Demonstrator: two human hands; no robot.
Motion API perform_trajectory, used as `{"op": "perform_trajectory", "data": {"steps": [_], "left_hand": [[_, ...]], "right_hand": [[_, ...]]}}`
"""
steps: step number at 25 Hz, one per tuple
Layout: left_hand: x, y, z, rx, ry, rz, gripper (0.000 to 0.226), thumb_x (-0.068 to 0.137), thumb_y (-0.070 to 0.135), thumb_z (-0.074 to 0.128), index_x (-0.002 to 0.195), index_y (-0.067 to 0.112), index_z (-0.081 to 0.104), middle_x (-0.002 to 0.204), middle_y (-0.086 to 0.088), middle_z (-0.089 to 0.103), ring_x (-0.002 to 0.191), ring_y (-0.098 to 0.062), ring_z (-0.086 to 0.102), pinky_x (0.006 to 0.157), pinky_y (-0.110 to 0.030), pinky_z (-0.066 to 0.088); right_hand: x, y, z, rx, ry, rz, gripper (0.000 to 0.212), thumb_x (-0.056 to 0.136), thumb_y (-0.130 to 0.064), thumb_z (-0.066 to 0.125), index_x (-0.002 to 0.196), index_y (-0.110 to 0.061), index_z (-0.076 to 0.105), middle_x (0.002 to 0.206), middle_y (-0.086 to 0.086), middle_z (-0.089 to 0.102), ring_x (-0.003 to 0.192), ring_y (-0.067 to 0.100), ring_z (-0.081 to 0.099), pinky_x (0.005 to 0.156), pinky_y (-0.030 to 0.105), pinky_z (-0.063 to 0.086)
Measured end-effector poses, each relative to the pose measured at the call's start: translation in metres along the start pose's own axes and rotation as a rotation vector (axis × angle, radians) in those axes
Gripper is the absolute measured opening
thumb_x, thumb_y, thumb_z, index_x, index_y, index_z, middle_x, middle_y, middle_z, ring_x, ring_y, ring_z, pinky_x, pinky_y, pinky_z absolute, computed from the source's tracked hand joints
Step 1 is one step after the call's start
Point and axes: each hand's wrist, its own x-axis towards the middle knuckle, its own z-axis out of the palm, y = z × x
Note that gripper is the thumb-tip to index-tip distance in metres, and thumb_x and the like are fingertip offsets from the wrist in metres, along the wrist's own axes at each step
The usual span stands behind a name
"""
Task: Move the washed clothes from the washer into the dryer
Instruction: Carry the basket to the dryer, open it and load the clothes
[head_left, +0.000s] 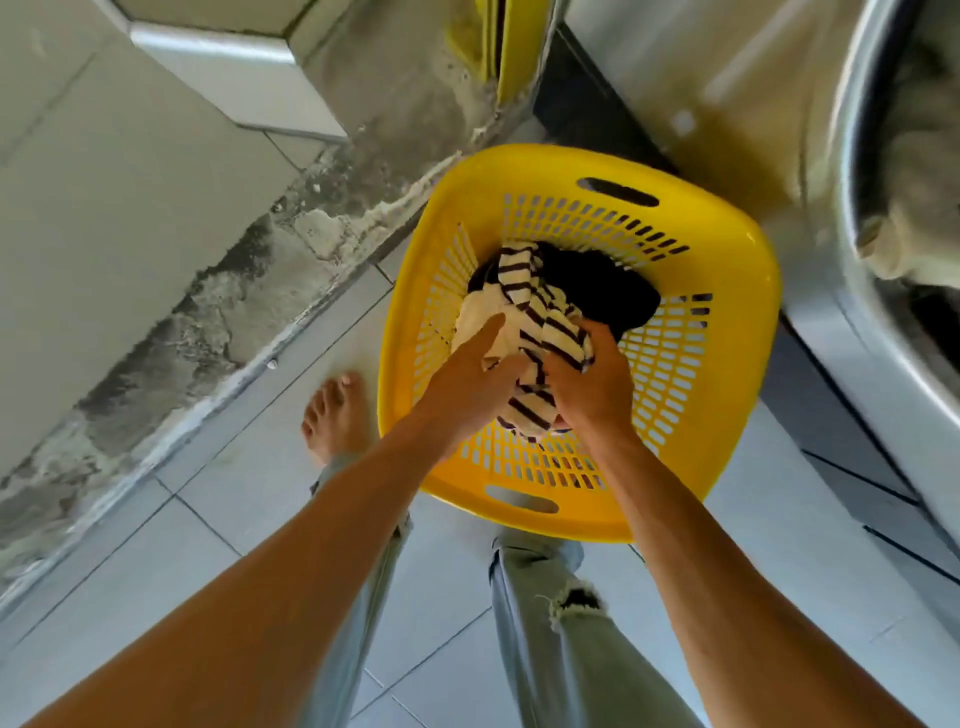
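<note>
Right of the frame's centre, a yellow laundry basket (717, 291) with slotted walls stands on the pale tiled floor (218, 519), just beside the grey front of a machine (727, 104) that fills the upper right. Inside the basket lies a bundle of clothes: a cream and dark striped garment (540, 317) on top, with a black garment (602, 291) behind it toward the upper right. Both arms reach down from the bottom of the frame into the basket. The right hand (592, 384) has its fingers curled tight into the striped garment, gripping a fold of it. The left hand (467, 379) rests on the cream part of the same garment with the forefinger stretched out (the other fingers are hidden against the cloth, so I cannot tell whether it grips). At the far right edge, grey fabric (919, 208) shows in the machine's round opening. A bare foot (337, 415) stands on the tiles left of the basket.
</note>
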Motion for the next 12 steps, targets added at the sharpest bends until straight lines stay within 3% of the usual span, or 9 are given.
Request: {"op": "perform_trajectory", "data": {"steps": [1,3,4,6,8,12], "left_hand": [[-0.006,0.01,0.001,-0.06,0.001,0.013,0.06,0.096,0.043,0.05,0.15,0.043,0.023,0.152,0.013,0.037,0.132,-0.012,0.044,0.091,-0.025,0.037],[-0.018,0.029,0.003,-0.175,0.014,0.029,0.06,0.094,0.051,0.051,0.147,0.046,0.024,0.124,0.026,0.05,0.108,0.0,0.055,0.077,-0.023,0.046],[-0.025,0.037,0.005,-0.249,0.011,0.017,0.056,0.091,0.055,0.054,0.142,0.048,0.03,0.115,0.026,0.053,0.1,0.0,0.057,0.071,-0.024,0.049],[-0.038,0.052,0.011,-0.366,-0.056,-0.037,0.059,0.081,0.062,0.061,0.136,0.051,0.041,0.124,0.016,0.061,0.109,-0.015,0.063,0.079,-0.041,0.057],[-0.061,0.071,0.024,-0.437,-0.146,-0.044,0.053,0.082,0.051,0.064,0.133,0.043,0.051,0.125,0.004,0.067,0.111,-0.025,0.066,0.091,-0.052,0.054],[-0.111,0.128,0.066,-0.482,-0.298,0.15,0.037,0.088,0.024,0.061,0.123,0.035,0.062,0.117,-0.001,0.072,0.11,-0.023,0.068,0.098,-0.046,0.051]], "right_hand": [[-0.014,-0.011,-0.016,0.059,0.001,0.004,0.037,0.082,-0.024,0.069,0.118,-0.03,0.063,0.108,-0.004,0.07,0.099,0.015,0.066,0.08,0.033,0.057],[-0.047,-0.035,-0.051,0.119,0.017,-0.05,0.027,0.079,-0.02,0.067,0.104,-0.031,0.066,0.095,-0.011,0.071,0.088,0.006,0.066,0.073,0.032,0.058],[-0.064,-0.047,-0.068,0.137,0.027,-0.08,0.026,0.078,-0.017,0.066,0.101,-0.031,0.066,0.094,-0.012,0.071,0.087,0.004,0.065,0.071,0.028,0.056],[-0.094,-0.065,-0.099,0.172,0.04,-0.09,0.03,0.077,-0.02,0.066,0.103,-0.034,0.066,0.101,-0.01,0.069,0.093,0.004,0.064,0.074,0.024,0.055],[-0.118,-0.076,-0.13,0.245,0.061,-0.041,0.035,0.073,-0.027,0.064,0.107,-0.036,0.066,0.109,-0.005,0.068,0.098,0.009,0.066,0.08,0.034,0.06],[-0.152,-0.096,-0.212,0.31,0.187,-0.018,0.041,0.073,-0.027,0.066,0.113,-0.034,0.067,0.113,-0.007,0.069,0.105,0.008,0.067,0.087,0.041,0.059]]}}
